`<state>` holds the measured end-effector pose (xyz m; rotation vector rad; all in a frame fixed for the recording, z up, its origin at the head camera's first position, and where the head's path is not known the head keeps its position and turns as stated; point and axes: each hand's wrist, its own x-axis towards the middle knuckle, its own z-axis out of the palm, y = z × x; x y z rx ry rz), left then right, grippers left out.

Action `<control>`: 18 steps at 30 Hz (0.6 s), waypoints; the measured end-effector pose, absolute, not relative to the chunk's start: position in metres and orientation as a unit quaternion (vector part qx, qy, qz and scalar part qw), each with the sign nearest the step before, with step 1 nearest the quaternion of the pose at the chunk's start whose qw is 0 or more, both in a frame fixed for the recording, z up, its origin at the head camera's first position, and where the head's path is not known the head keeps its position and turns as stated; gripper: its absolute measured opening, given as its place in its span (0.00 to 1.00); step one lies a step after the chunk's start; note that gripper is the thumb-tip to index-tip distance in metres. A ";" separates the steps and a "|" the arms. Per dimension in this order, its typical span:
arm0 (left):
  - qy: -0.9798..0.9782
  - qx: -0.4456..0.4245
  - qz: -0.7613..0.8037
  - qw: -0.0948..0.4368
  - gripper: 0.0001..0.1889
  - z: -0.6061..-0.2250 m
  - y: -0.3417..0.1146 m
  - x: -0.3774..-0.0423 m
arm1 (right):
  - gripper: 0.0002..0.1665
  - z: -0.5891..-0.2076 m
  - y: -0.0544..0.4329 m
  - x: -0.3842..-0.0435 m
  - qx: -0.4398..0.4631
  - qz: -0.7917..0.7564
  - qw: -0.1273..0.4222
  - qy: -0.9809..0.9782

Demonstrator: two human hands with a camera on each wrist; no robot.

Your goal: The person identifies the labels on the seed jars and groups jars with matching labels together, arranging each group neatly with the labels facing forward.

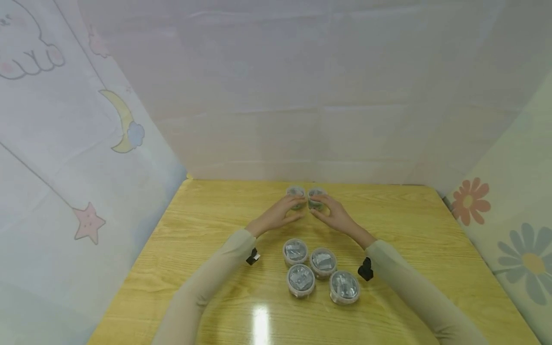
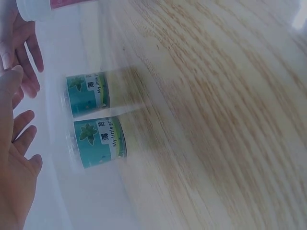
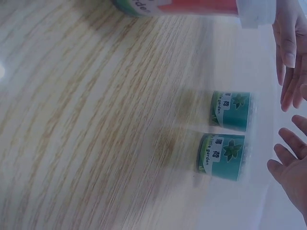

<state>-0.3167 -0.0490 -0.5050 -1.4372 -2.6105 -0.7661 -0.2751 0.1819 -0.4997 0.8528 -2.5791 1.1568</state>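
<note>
Smooth, glossy wood-grain counter with a bright streak of reflected light. The two far tubs have smooth printed labels and clear, shiny plastic lids. Through the lids of the nearer tubs, glossy, crinkled film-like packets show. The walls are matt, creased, cloth-like sheeting; the sleeves are soft, matt cloth.

From above and behind the left hand and right hand, our head view faces forward and down, farthest from the work. Our two wrist views look forward from low over the table, nearer, each picture turned on its side. Both share the hands and the two green tubs below them, which our head view meets from above.
</note>
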 end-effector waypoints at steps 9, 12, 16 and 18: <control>-0.844 -0.471 -0.257 0.021 0.28 -0.509 -0.054 -0.314 | 0.27 -0.500 0.181 -0.270 0.305 0.383 0.080 -0.868; -0.839 -0.475 -0.265 0.016 0.29 -0.509 -0.055 -0.313 | 0.27 -0.499 0.181 -0.267 0.310 0.381 0.077 -0.868; -0.837 -0.477 -0.270 0.013 0.28 -0.508 -0.058 -0.311 | 0.27 -0.497 0.180 -0.265 0.311 0.385 0.067 -0.867; -0.836 -0.478 -0.270 0.010 0.28 -0.508 -0.059 -0.311 | 0.26 -0.496 0.180 -0.264 0.314 0.385 0.065 -0.865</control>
